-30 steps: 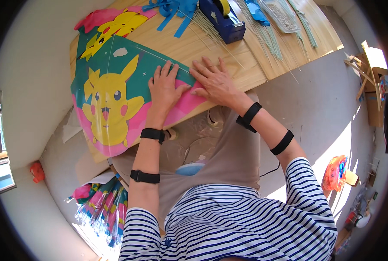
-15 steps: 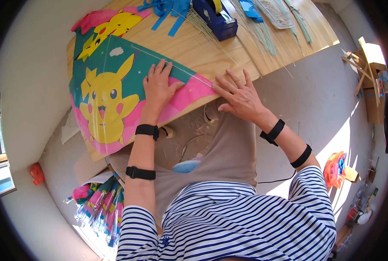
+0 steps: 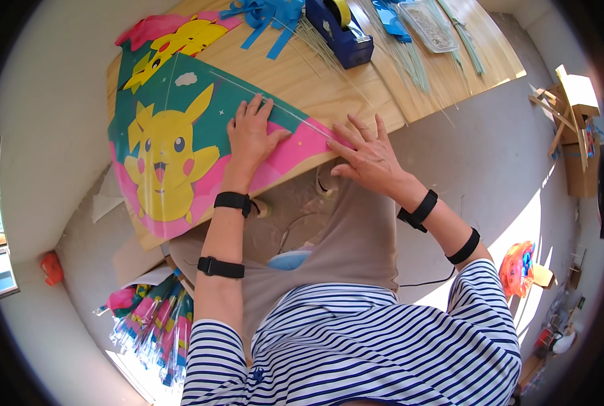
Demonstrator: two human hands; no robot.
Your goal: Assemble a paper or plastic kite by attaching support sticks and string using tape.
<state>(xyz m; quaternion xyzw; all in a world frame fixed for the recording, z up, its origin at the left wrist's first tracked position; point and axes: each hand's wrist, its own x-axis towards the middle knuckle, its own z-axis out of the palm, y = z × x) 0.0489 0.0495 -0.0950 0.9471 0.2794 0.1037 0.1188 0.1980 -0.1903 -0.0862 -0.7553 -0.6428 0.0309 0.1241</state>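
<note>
A green and pink kite sheet (image 3: 200, 132) with a large yellow cartoon figure lies on the wooden table in front of me. A thin pale rod (image 3: 248, 88) runs along its far right edge, toward the pink corner. My left hand (image 3: 251, 139) rests flat on the sheet, fingers stretched, with its fingertips near the rod. At the pink corner, my right hand (image 3: 373, 155) has its fingers spread, and the index fingertip touches the sheet's edge by the rod's end. Neither hand grasps anything that I can see.
At the table's far side stand a blue tape dispenser (image 3: 341, 34), blue strips (image 3: 268, 17), bundled thin rods (image 3: 410, 64) and a clear tray (image 3: 429, 27) of small parts. Another kite sheet (image 3: 146, 30) lies beyond. Folded kites (image 3: 156, 321) are on the lower left.
My right hand has shifted slightly left and toward me at the sheet's corner. The left hand stays flat on the sheet; the whole view has shifted a little.
</note>
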